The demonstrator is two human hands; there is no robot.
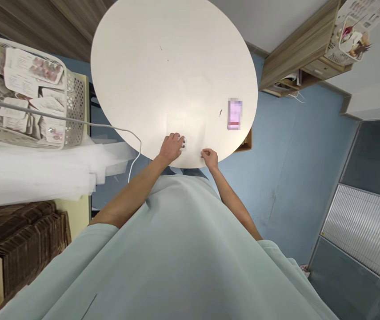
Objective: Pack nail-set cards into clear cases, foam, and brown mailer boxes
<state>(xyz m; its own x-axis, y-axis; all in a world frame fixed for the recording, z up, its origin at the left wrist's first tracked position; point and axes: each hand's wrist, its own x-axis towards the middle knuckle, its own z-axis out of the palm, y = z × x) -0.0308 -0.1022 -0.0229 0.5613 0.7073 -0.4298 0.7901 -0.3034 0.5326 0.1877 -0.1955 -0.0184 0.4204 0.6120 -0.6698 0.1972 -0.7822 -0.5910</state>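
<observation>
At the near edge of the round white table (176, 66), my left hand (171, 148) has its fingers curled over a small whitish packet (183, 144) with dark round spots. Its fingers cover part of the packet, so what it contains is hard to make out. A faint, see-through rectangular sheet (193, 126) seems to lie flat just beyond it. To the right, my right hand (210, 157) is at the table edge with thumb and fingertips pinched together. Anything between those fingertips is too small to see.
A phone-like blurred rectangle (234, 114) lies on the table's right side. Left stands a perforated basket (74, 102) full of carded packets, with a cable (103, 125) crossing it. White sheets (36, 175) and stacked brown cardboard (33, 235) are below. A wooden cabinet (299, 49) stands right.
</observation>
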